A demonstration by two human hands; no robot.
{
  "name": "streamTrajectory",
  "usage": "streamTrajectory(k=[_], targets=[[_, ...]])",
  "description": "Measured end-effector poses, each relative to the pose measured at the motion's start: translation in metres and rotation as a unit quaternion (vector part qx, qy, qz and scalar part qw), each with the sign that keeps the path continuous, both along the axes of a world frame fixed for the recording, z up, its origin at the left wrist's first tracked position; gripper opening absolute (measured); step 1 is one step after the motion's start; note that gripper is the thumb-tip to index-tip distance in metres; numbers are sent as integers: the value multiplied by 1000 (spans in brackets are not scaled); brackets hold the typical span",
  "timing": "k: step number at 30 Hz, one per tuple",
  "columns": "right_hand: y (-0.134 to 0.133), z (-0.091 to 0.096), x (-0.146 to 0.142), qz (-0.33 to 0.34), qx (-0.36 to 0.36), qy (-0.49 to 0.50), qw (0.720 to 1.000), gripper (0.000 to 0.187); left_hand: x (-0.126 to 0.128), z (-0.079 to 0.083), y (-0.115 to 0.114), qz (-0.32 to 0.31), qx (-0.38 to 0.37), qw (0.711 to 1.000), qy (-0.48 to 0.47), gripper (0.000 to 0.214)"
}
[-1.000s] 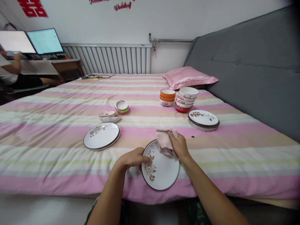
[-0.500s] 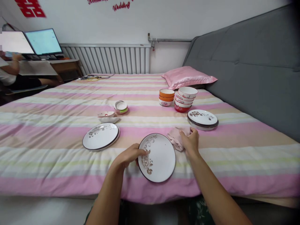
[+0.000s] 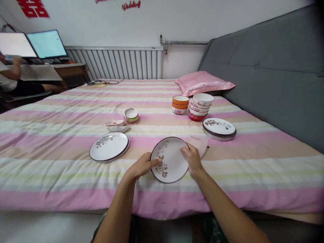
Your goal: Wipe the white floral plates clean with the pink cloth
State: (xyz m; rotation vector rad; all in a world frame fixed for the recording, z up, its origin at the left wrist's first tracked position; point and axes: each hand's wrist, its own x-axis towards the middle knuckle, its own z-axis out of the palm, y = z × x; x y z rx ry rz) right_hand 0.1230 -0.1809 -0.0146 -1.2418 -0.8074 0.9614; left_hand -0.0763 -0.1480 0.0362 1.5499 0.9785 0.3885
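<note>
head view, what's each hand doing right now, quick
Left hand: closed on the flowered plate, thumb on top.
Right hand: closed on the same plate's opposite side.

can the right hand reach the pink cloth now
Probably yes, though the right hand would first have to release the plate; the pink cloth lies just beyond that hand, its visible part uncovered.

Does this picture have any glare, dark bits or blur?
In the head view: the two screens glow pale, any text unreadable; the pink pillow has a soft sheen; the top right corner darkens near the gray headboard; the person at far left looks blurry; the plate between the left hand and right hand is fairly clear.
</note>
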Motion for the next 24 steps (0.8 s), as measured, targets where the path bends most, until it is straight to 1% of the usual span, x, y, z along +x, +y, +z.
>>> streamTrajectory(k=[9, 18, 24], targets=[[-1, 4, -2, -3, -1, 24, 1000, 33, -1, 1, -1, -17, 8, 1000, 11, 34], [1, 2, -1, -21, -17, 19, 999, 30, 0, 5, -3, -6, 3, 1000, 15, 33], [1, 4, -2, -27, -28, -7, 999, 34, -1, 6, -4, 5, 0, 1000, 27, 32]])
